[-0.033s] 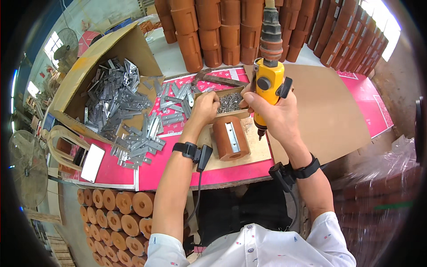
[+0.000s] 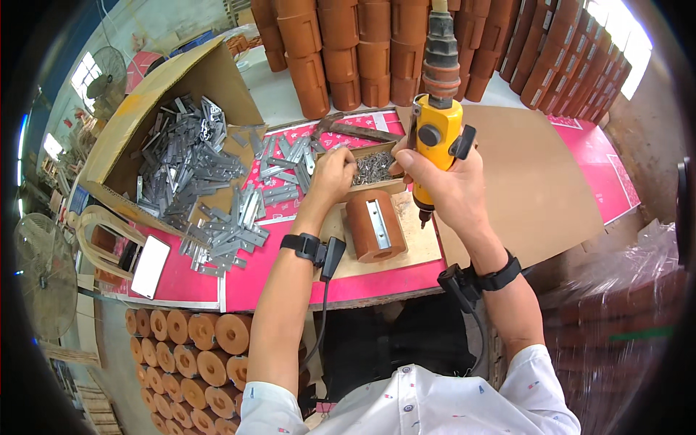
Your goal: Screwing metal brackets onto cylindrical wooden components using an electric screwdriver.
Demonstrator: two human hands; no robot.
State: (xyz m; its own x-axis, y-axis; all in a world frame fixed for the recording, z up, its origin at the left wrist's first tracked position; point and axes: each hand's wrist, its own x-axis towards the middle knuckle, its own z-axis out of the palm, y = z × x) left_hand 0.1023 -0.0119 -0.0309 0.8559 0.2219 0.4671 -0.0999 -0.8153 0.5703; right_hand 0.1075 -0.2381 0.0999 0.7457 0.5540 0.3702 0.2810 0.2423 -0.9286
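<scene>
At the far left an open cardboard box (image 2: 145, 130) lies tilted on the surface (image 2: 268, 283), spilling flat grey metal brackets (image 2: 217, 210) with punched holes across the pink, patterned covering. Near the surface's left edge rests a white rectangular card (image 2: 150, 267).

The left hand (image 2: 332, 174) reaches into a small shallow cardboard tray of screws (image 2: 373, 167), its grip curled and pinched down among the small shiny pieces; what, if anything, sits between the fingertips cannot be told. A black band with a cable wraps that wrist.

Just near of the tray, on a pale board (image 2: 406, 250), lies a short reddish-brown cylinder block (image 2: 373, 225), smooth and matte, on its side, with a narrow silver metal plate (image 2: 378, 223) laid along its top.

To the right, the right hand (image 2: 446, 185) is clenched around a yellow powered screwdriver (image 2: 433, 138), held upright, the thumb near its dark round button. The tool's plastic body is boxy, with a ribbed dark collar and hose rising above; its dark bit points down, just right of the block and apart from it.

Further right a large plain sheet of brown cardboard (image 2: 529, 181) covers the surface. Along the far edge stand stacked columns of the same reddish-brown cylinders (image 2: 348, 51).
</scene>
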